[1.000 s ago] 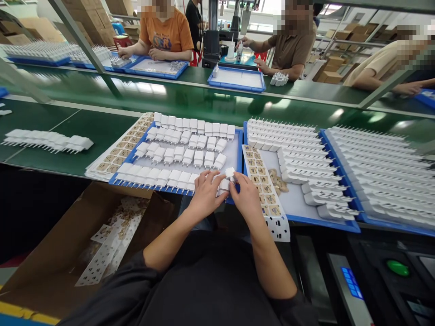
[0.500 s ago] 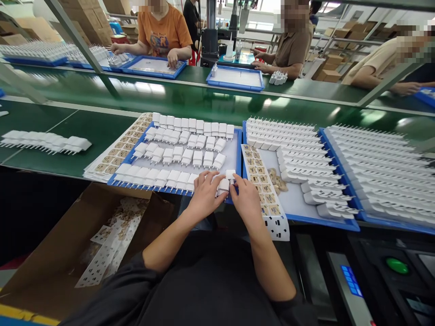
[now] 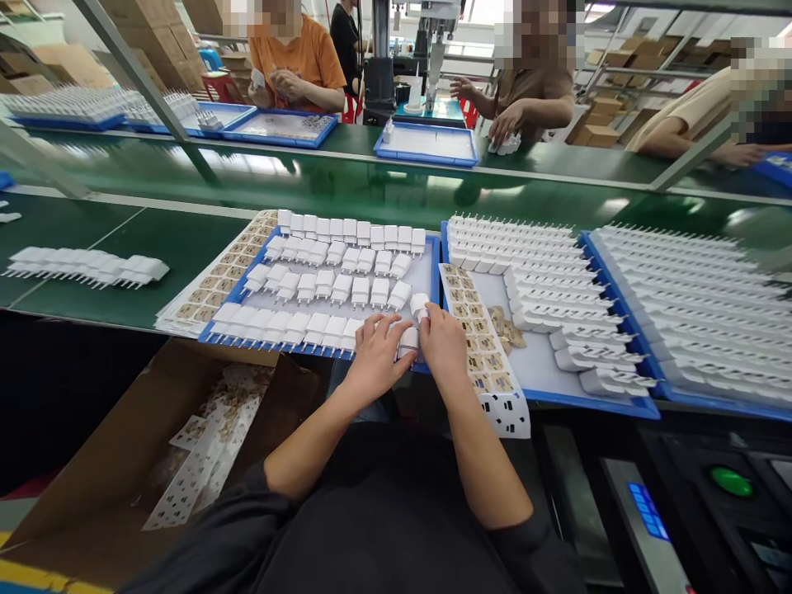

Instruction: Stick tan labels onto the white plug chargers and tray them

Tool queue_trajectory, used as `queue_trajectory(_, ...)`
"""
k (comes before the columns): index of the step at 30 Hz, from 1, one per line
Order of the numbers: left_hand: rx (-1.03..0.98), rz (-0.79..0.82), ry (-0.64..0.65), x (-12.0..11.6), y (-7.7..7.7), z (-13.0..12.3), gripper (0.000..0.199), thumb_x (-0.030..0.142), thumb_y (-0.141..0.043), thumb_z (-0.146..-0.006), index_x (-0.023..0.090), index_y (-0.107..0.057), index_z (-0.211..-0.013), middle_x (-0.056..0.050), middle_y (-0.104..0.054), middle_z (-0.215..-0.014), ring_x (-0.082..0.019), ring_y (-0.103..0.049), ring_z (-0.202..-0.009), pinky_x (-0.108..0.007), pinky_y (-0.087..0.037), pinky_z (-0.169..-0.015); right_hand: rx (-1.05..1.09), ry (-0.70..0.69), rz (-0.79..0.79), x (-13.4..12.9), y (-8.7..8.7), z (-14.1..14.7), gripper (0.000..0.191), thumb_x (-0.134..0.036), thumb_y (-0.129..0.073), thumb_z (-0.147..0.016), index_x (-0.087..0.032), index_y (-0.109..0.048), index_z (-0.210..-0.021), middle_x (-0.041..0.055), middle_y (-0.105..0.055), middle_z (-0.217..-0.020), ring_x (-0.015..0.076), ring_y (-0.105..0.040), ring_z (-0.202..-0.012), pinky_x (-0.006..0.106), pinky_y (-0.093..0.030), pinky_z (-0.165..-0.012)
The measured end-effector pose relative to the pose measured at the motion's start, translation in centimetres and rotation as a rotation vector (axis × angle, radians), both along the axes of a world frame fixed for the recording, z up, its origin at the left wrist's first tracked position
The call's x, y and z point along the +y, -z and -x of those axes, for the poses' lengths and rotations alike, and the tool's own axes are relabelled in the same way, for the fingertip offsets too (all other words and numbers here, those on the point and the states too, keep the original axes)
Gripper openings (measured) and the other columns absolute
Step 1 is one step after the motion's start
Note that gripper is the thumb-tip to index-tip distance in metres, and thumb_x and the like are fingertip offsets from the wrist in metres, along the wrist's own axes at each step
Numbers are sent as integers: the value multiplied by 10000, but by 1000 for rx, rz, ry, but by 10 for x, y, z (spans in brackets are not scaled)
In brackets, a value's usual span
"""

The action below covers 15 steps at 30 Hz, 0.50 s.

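Observation:
White two-pin plug chargers (image 3: 318, 328) lie in several rows in a blue-rimmed tray (image 3: 435, 268) in front of me. My left hand (image 3: 377, 356) rests at the right end of the nearest row, fingers curled and thumb against an end charger (image 3: 407, 340), gripping it. My right hand (image 3: 444, 345) is closed on another charger (image 3: 419, 304), which is tilted just above that row's end; its lower part is hidden by the fingers. Right of the hands, a sheet of tan stickers (image 3: 479, 330) overlaps the edge of a second tray (image 3: 538, 381) holding chargers with pins upward.
More sticker sheets (image 3: 214, 276) lie under the first tray's left side. A row of chargers (image 3: 87, 266) sits on the green bench at left. Below is a cardboard box (image 3: 111, 462) with used sheets. Co-workers (image 3: 297, 62) sit across the green belt (image 3: 322, 177).
My right hand has shifted slightly up, and its charger has tilted and moved a little away from me. My left hand has barely moved. Across the belt, co-workers' hands have moved.

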<state>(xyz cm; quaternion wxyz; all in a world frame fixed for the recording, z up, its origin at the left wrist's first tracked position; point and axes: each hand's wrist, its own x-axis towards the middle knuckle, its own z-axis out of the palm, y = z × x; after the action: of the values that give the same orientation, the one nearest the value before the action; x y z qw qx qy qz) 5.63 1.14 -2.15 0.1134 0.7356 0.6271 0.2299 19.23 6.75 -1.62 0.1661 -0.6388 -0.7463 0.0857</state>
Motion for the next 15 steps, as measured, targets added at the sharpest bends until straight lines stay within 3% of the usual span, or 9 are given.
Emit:
queue_trajectory(6,17,-20,4,0,4,2,456,311,-696,-914,231,-598,-1352,-107,-592,-1440,-363,-439,-1341,-540,-422,-1078,40,-35,32,21,0,12,342,-129,-431,-1007,-117,-661,-1260,163,-750,-1107,272,-677,-1047,351,-484,-912)
queue_trajectory(11,22,-33,6,0,7,2,454,321,-686,-921,229,-592,-1356,-108,-593,-1441,-361,-438,-1344,-532,-415,-1082,71,-73,23,21,-3,8,400,-112,-424,-995,-157,-672,-1306,157,-713,-1229,278,-639,-1162,371,-473,-1002)
queue_trajectory(15,19,-35,13,0,7,1,438,323,-665,-933,232,-589,-1355,-113,-592,-1436,-359,-437,-1344,-532,-412,-1077,99,-57,21,20,-5,7,436,-93,-408,-984,-109,-631,-1359,190,-683,-1310,314,-615,-1231,435,-452,-1068)
